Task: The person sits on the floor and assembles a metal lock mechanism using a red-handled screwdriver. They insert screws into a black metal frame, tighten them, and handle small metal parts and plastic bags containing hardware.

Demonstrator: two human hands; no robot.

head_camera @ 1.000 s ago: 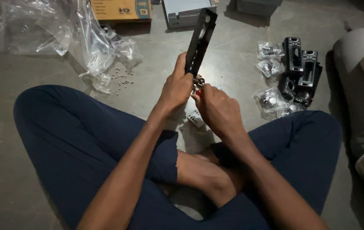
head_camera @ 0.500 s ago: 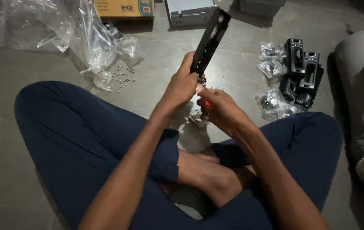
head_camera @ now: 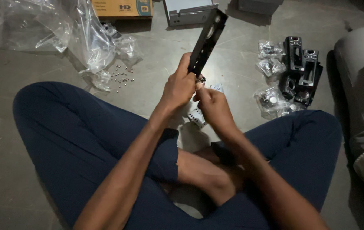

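The long black bracket [head_camera: 206, 41] stands tilted above the person's crossed legs, its lower end clenched in the left hand [head_camera: 178, 88], its upper end leaning away to the right toward a grey metal box [head_camera: 189, 12] on the floor. Compared with a second ago it leans further to the right and sits a little higher, and the right hand [head_camera: 212, 104] has closed in against its lower end, fingertips pinched there; what small part they pinch is too blurred to tell. That reads, as a judgement, as fitting work at the bracket's foot being under way.

Just below the hands a small white perforated piece [head_camera: 197, 116] lies on the floor. To the right stand about four black moulded housings [head_camera: 301, 68] in a cluster, with roughly four small clear bags of hardware [head_camera: 271, 100] around them. To the left lie loose screws [head_camera: 121, 76], too many and too small to count, beside crumpled clear plastic wrapping [head_camera: 54, 30]. One cardboard box [head_camera: 122, 7] sits at the top edge.
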